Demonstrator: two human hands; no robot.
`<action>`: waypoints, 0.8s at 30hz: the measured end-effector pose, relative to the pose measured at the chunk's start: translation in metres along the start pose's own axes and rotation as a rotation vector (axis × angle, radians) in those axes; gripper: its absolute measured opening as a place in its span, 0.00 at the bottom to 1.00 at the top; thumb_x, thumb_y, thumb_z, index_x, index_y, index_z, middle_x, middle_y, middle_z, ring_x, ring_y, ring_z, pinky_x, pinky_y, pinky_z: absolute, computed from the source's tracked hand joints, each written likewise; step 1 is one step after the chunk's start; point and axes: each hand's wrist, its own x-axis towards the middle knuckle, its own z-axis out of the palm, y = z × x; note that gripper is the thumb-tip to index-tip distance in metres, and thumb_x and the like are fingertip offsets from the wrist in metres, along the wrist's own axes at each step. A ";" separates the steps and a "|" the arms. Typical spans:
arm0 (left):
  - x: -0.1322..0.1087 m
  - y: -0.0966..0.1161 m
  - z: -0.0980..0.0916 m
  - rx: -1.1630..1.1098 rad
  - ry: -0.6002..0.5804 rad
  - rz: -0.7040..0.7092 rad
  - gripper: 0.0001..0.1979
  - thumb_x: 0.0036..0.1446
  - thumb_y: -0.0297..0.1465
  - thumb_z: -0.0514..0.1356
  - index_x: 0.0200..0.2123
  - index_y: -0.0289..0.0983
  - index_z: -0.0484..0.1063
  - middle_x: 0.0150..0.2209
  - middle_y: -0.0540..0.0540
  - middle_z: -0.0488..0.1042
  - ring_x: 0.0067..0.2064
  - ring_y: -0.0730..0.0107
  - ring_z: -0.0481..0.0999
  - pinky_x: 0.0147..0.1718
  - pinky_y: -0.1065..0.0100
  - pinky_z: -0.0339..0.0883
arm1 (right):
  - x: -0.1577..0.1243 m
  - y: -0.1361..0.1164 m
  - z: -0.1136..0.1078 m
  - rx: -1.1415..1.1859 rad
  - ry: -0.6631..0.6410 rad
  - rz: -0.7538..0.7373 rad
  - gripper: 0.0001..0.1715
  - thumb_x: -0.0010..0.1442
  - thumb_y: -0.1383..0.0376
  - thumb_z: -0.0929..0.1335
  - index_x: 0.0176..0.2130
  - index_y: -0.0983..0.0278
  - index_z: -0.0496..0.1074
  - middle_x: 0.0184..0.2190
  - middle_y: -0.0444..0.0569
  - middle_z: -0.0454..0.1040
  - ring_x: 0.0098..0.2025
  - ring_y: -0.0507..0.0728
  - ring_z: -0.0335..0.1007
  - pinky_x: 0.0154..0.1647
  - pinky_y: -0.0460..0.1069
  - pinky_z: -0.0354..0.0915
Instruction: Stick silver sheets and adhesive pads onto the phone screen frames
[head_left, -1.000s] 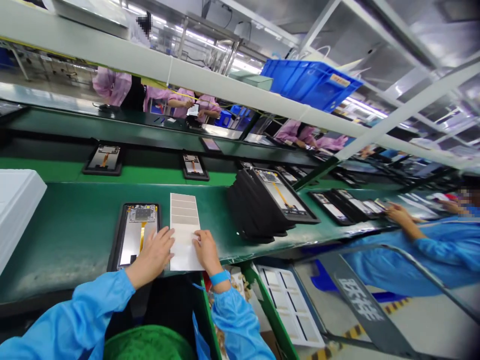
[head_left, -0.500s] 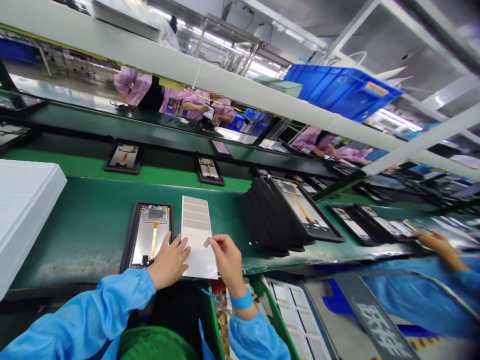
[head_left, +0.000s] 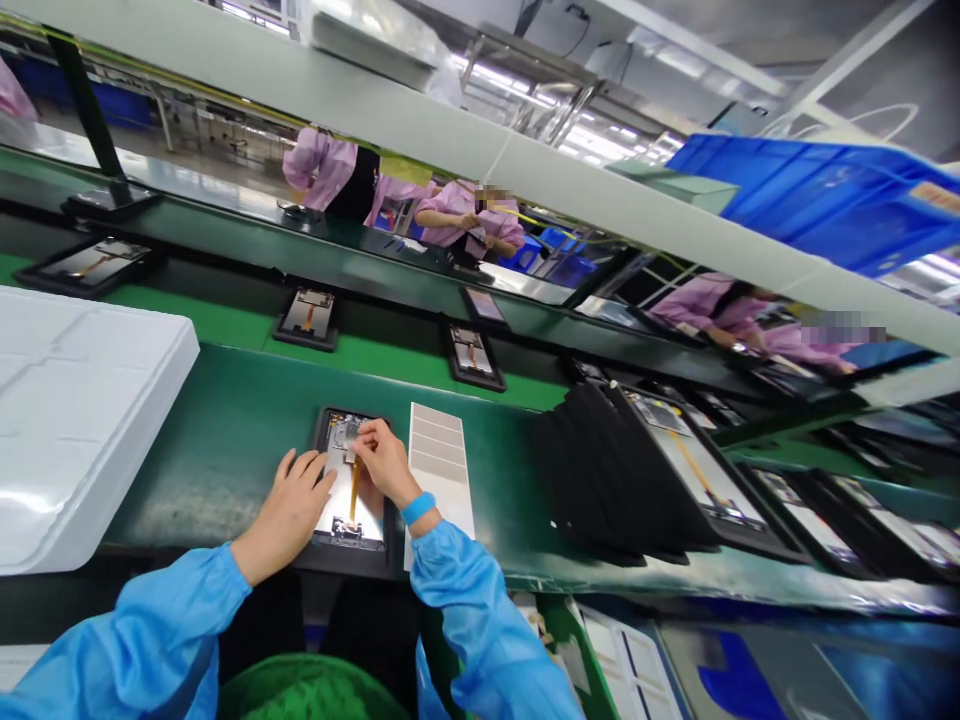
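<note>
In front of me lies an opened tablet (head_left: 369, 505) in a black tray, its circuit board at the far end and an orange ribbon cable (head_left: 355, 492) down the middle. My left hand (head_left: 289, 508) rests at its left edge, fingers spread and holding nothing. Over the circuit board, my right hand (head_left: 386, 462) pinches a small grey sticker (head_left: 350, 437); whether it touches the board is hard to tell. A white sheet of grey stickers (head_left: 437, 462) lies just right of the tablet, partly covered by my right wrist.
A stack of black trays (head_left: 607, 470) with an opened tablet on top stands to the right. At left is a pile of white plastic trays (head_left: 97, 430). Several tablets sit on the green conveyor (head_left: 390, 355) beyond. People in pink work across the line.
My right hand has moved left from the sticker sheet to the tablet's circuit board, carrying the grey sticker. My left hand has left the sheet for the tablet's left edge. The view has shifted.
</note>
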 end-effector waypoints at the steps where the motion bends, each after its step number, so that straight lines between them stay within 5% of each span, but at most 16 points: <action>1: 0.002 -0.003 0.002 0.012 -0.003 0.000 0.19 0.64 0.24 0.50 0.55 0.38 0.71 0.58 0.37 0.69 0.62 0.50 0.63 0.63 0.42 0.52 | 0.002 0.001 0.001 -0.015 -0.004 -0.005 0.09 0.57 0.67 0.67 0.40 0.60 0.66 0.27 0.40 0.74 0.30 0.53 0.73 0.35 0.48 0.66; 11: 0.024 -0.004 0.008 0.059 -0.018 0.007 0.19 0.64 0.26 0.52 0.58 0.38 0.68 0.61 0.36 0.66 0.63 0.49 0.61 0.62 0.41 0.52 | 0.006 0.000 0.006 -0.146 -0.003 0.034 0.07 0.58 0.68 0.69 0.38 0.59 0.67 0.30 0.41 0.75 0.33 0.54 0.74 0.37 0.48 0.67; 24: 0.038 -0.002 0.009 0.076 -0.025 -0.009 0.19 0.66 0.35 0.54 0.59 0.40 0.67 0.58 0.37 0.69 0.58 0.51 0.65 0.58 0.45 0.54 | 0.012 -0.001 0.006 -0.497 0.068 -0.094 0.06 0.62 0.65 0.67 0.42 0.59 0.68 0.40 0.47 0.72 0.41 0.57 0.70 0.43 0.50 0.65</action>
